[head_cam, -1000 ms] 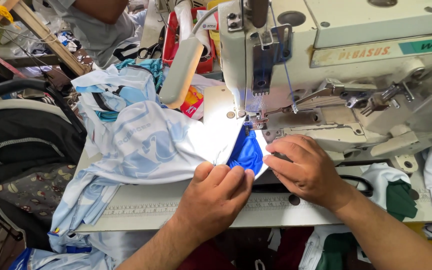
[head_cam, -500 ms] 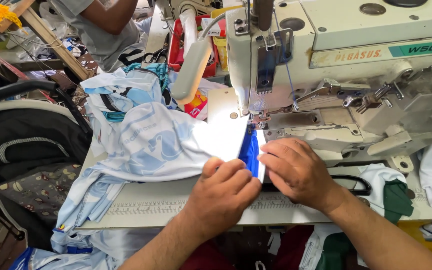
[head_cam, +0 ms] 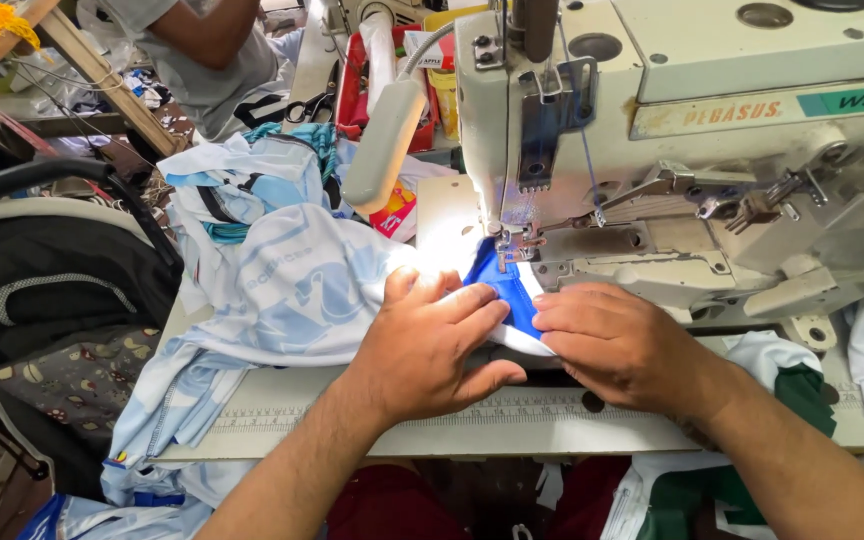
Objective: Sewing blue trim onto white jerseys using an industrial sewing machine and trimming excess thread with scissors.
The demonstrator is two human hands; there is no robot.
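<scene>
A garment sewing workshop: an industrial sewing machine [head_cam: 672, 150] stands on a counter [head_cam: 512, 425] heaped with jerseys [head_cam: 282, 280], another worker [head_cam: 202, 50] sitting close behind.

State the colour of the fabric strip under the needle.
Bright blue fabric strip, seen in the head view.

Sharp, bright view; lamp glare whitens the sewing machine [head_cam: 712, 150] bed
</scene>
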